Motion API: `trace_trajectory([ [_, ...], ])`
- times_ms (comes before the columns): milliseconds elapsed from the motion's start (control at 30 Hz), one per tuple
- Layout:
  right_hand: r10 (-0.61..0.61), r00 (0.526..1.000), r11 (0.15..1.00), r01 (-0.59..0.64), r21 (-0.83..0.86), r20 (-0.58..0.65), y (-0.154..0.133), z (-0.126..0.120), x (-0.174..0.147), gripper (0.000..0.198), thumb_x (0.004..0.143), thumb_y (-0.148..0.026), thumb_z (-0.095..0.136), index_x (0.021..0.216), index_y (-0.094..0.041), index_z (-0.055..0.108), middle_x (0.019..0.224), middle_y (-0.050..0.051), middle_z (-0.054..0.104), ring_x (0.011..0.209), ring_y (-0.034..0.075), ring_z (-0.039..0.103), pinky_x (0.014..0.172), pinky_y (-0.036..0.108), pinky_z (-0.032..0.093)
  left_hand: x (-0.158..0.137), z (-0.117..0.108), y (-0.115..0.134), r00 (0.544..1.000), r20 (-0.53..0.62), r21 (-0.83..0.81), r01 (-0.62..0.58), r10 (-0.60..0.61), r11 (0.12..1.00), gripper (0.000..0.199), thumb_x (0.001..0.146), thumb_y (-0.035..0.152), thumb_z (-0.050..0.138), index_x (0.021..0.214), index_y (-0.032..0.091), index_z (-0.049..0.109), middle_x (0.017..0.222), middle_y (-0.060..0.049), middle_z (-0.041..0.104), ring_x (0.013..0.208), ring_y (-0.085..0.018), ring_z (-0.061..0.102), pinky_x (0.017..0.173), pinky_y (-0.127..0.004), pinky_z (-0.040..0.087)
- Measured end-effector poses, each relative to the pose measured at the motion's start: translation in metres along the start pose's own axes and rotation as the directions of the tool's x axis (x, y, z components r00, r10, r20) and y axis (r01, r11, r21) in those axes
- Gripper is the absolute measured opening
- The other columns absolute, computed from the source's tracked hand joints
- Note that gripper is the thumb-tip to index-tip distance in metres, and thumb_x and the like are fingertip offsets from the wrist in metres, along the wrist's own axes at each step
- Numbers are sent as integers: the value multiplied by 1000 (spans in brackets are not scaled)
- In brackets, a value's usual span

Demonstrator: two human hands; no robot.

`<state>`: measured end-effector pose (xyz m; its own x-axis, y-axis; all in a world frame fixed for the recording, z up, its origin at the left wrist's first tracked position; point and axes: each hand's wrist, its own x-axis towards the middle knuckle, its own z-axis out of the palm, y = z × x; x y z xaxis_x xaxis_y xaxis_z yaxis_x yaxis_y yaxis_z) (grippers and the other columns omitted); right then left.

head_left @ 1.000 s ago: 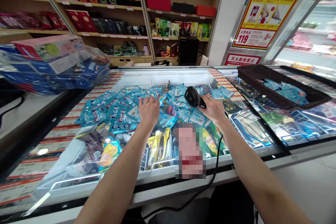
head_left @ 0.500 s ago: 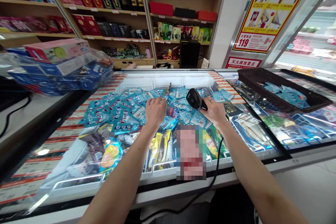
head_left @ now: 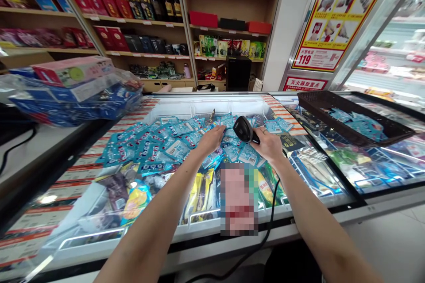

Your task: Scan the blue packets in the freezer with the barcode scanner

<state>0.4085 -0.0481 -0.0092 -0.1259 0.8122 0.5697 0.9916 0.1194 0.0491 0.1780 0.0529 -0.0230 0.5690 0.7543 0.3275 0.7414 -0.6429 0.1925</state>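
My right hand (head_left: 269,143) is wrapped round the handle of a black barcode scanner (head_left: 243,129), whose head points left over the packets. Its black cable (head_left: 272,212) hangs down towards me. My left hand (head_left: 211,139) is to the left of the scanner, fingers drawn together at the edge of a blue packet (head_left: 227,120); the fingertips are partly hidden. Many more flat blue packets (head_left: 149,139) with printed fronts or barcode backs lie spread and overlapping on the freezer's glass top around both hands.
Under the glass lie yellow ice-cream wrappers (head_left: 201,190) and other packs. A dark brown basket (head_left: 360,135) holding blue packets stands at the right. At the left are plastic-wrapped blue boxes (head_left: 76,97). Stocked shelves (head_left: 139,20) line the back, beside a red-and-yellow poster (head_left: 341,13).
My left hand has moved right, towards the scanner, and its fingers have come together. The right hand still grips the scanner in about the same place. The view has tilted slightly upward.
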Motion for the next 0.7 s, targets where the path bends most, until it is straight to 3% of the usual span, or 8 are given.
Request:
trace_trajectory([
  [100,-2,1000,1000,2,12,-24,0,0,0,37,86,-43,49,117,-24,57,103,4,66,79,19,61,60,27,34,-7,-5,6,997,-77,79,11,-5,997,38,94,33,29,111,17,60,107,-11,64,104,-23,57,93,-39,43],
  [200,-14,999,1000,15,21,-43,-1,1,0,37,86,-44,49,116,-24,57,101,4,66,79,19,61,60,27,34,-16,-10,12,984,-166,85,76,-61,993,41,94,37,28,90,16,64,90,-11,64,92,-23,59,86,-39,45],
  [267,-18,999,1000,19,22,-50,-1,1,-1,36,86,-43,49,116,-24,57,101,4,66,79,18,61,60,27,34,-19,-10,12,970,-226,28,101,-92,995,39,94,36,31,90,16,64,91,-11,64,94,-23,58,87,-38,45],
  [367,-14,998,1000,15,25,-60,0,2,-1,36,86,-42,49,116,-24,58,102,4,66,79,18,61,60,27,34,-17,-5,5,947,-291,-100,108,-133,989,36,93,33,35,114,16,58,118,-12,59,114,-22,53,97,-38,42],
  [467,-8,998,1000,10,27,-54,-1,1,-1,35,86,-42,49,115,-24,58,101,4,66,79,19,62,60,27,34,-10,3,-4,963,-210,-167,135,-169,977,46,93,32,35,135,16,42,142,-11,43,133,-21,38,107,-39,34],
  [567,-26,999,999,27,31,-22,-1,-5,-1,37,87,-42,49,117,-24,57,104,4,66,81,19,62,60,27,35,-2,8,-12,987,-81,-147,127,-140,981,51,93,31,33,141,14,33,147,-11,37,137,-21,33,111,-38,29],
  [700,-48,998,998,46,45,33,-2,-18,-1,38,88,-40,46,121,-23,55,108,5,65,82,19,62,61,27,36,10,5,-16,988,89,-81,130,-122,988,55,91,31,36,144,22,27,152,-8,29,138,-22,31,110,-41,29],
])
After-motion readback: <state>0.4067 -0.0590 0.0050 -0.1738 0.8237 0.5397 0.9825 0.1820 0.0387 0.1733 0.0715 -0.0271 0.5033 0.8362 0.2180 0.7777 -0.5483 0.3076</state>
